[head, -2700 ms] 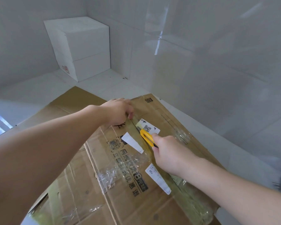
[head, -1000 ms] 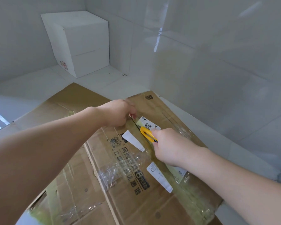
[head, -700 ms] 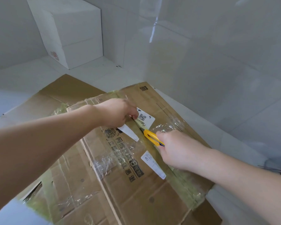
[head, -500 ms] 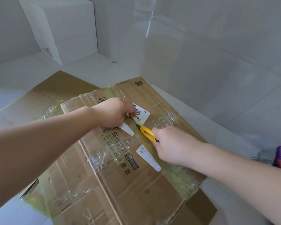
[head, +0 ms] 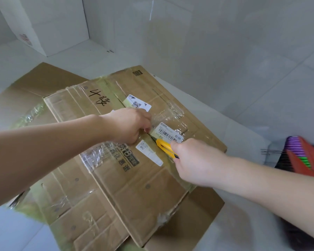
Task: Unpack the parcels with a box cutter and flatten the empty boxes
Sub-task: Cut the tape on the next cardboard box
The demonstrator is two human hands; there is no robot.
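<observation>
A big brown cardboard box (head: 127,187) lies flat on the pale floor (head: 234,134), on top of more flat cardboard (head: 49,77); shiny tape (head: 169,113) and white labels (head: 170,133) are stuck on it; a white box (head: 49,22) stands in the far corner; the left hand (head: 130,126) has curled fingers pressed on the box by the taped seam; the right hand (head: 198,162) grips a yellow box cutter (head: 165,147), its tip on the seam, just beside the left hand.
</observation>
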